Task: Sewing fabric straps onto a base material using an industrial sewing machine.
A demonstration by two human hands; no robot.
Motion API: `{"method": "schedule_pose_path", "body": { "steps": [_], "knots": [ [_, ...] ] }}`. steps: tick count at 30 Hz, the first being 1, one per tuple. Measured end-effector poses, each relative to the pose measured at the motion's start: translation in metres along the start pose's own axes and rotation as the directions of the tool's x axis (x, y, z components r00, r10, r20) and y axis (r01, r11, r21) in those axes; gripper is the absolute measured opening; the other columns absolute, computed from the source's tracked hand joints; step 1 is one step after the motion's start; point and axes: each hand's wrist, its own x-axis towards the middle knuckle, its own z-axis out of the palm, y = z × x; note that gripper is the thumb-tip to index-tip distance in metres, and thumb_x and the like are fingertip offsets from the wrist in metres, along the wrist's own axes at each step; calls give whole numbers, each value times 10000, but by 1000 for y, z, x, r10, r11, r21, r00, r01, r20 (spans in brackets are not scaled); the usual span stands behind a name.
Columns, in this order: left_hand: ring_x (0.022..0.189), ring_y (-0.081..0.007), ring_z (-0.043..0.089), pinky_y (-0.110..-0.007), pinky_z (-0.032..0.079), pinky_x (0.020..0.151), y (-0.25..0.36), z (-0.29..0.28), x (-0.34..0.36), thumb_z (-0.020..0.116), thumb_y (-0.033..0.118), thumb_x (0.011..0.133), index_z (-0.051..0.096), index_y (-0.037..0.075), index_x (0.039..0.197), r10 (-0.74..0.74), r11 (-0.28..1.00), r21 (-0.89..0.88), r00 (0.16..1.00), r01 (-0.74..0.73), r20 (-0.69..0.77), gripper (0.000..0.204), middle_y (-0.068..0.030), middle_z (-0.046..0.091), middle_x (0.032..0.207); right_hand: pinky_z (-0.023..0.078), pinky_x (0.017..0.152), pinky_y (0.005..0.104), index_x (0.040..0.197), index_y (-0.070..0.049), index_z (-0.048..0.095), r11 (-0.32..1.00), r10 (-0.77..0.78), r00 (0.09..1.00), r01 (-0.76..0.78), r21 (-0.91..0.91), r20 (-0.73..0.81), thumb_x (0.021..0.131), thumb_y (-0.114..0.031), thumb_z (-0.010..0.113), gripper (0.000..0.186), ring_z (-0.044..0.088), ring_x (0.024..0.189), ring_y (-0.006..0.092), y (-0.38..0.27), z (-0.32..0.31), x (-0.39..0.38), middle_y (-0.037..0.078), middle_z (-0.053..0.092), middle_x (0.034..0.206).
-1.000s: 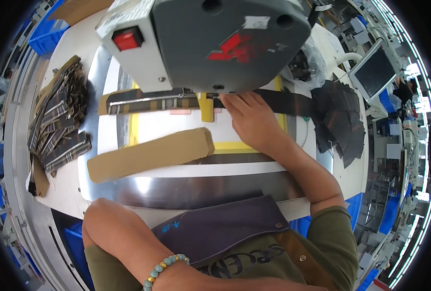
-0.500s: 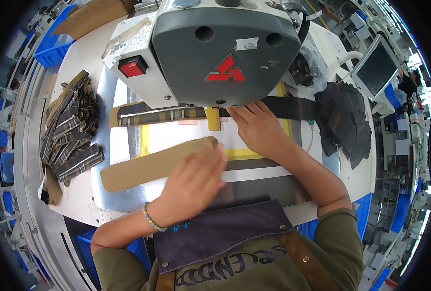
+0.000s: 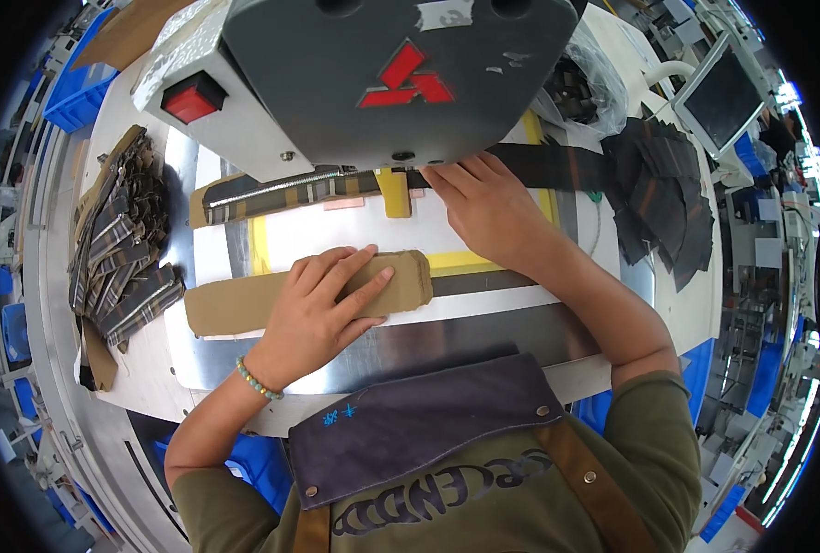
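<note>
My left hand lies open, fingers spread, over a stack of tan rectangular strips near the front of the work plate. My right hand rests with fingers stretched out beside the sewing machine's head; its fingertips touch a dark fabric strip and are partly hidden by the head. To the left of the yellow part under the head, a plaid strip with a zipper lies on a tan backing and lines up with the dark strip.
A heap of plaid zippered pieces lies at the left. On the right are fanned dark fabric pieces, a clear plastic bag and a screen on an arm. A blue crate stands at the far left.
My left hand, blurred before, has moved left and settled on the tan stack, which now lies more level. My right hand stays by the machine head. The whole view has shifted slightly.
</note>
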Motion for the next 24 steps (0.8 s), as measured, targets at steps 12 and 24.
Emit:
{"method": "schedule_pose_path", "body": {
  "steps": [12,24],
  "knots": [
    [1379,-426,614,-508,501,1126,-1,-21,36,805,333,966,660,-28,1461,-62,993,95,991,74,-123,630,-192,687,1460,493,1192,523,1386,60,654,999,10,1000,-11,35,26,905,-60,697,497,597,1411,348,-1,-1,-6,161,627,1473],
    [1497,-431,525,-517,439,1214,-24,2,44,759,267,1010,646,-18,1494,-212,967,126,975,220,-70,572,-163,609,1603,502,1182,519,1373,88,657,1000,-23,998,23,0,59,912,-75,706,492,596,1410,349,-5,-6,-3,186,614,1493]
  ]
}}
